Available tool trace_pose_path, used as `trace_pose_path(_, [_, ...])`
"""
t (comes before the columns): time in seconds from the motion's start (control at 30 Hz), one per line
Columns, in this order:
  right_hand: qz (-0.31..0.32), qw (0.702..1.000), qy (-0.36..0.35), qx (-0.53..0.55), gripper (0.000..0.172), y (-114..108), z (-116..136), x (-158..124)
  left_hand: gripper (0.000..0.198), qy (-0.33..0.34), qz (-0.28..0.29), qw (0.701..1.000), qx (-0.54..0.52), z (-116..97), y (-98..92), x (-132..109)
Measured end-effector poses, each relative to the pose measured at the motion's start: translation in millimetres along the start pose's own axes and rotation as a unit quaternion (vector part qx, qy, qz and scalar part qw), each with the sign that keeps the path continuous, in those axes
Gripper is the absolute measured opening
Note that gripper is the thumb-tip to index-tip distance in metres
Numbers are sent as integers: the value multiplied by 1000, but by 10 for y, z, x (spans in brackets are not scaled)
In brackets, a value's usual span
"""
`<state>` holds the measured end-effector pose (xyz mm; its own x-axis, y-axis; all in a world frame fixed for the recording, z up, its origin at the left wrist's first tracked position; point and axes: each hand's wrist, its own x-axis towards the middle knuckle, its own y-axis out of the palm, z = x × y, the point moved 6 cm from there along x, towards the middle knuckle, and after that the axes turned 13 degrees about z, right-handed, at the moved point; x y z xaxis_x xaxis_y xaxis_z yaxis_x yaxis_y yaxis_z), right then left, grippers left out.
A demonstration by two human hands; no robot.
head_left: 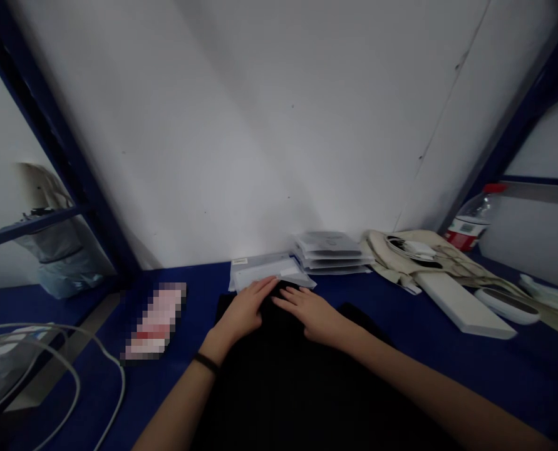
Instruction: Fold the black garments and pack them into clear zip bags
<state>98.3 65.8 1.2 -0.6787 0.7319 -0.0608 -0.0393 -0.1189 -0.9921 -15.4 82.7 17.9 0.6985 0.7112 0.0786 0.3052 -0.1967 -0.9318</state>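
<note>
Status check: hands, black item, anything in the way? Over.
Left hand and right hand on black item, fingers extended. Black item stretches back toward wearer. Plastic packet just beyond.

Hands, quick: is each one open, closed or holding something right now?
Left hand: open, resting on the black cloth.
Right hand: open, resting on the black cloth too.
</note>
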Motion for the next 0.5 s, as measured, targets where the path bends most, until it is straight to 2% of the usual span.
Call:
trace_pose_path(0.13, [-8, 998, 68, -11, 77, -20, -12, 22, 82, 17, 31, 997, 62, -105, 16, 21])
trace_pose_path(0.27, [-13, 995, 95, -4, 67, -20, -46, 116, 87, 14, 65, 996, 62, -145, 57, 45])
trace_pose_path(0.4, [-34, 997, 59, 35, 51, 15, -122, 336, 87, 12, 64, 997, 52, -176, 37, 47])
trace_pose_path(0.5, [-77, 995, 15, 59, 38, 18, -153, 529, 86, 10, 70, 996, 51, -197, 29, 46])
